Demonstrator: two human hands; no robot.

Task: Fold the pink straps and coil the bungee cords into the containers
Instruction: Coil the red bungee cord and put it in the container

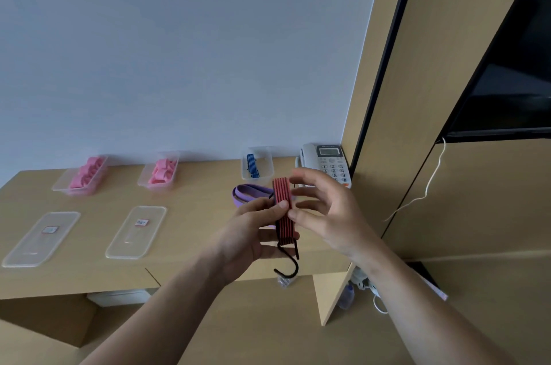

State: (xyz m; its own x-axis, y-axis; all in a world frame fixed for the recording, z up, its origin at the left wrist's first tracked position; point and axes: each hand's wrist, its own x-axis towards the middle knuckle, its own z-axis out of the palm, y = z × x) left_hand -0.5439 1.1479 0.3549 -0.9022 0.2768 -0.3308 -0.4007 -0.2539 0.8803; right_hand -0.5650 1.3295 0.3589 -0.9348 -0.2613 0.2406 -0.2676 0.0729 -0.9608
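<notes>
On the tan wooden desk (193, 215), clear plastic tub (267, 168) holding blue striped bungee cord (252, 166) stands left of white push-button telephone (328, 162).

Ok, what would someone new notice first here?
A bundled red-and-black bungee cord is held up mid-frame by the left hand, its black hook dangling below, with the right hand open beside it. At the back left of the desk, bright pink straps fill clear containers.

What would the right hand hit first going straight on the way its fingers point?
Probably the red bungee cord that the left hand grips; the right hand points at it, depth unclear.
</notes>
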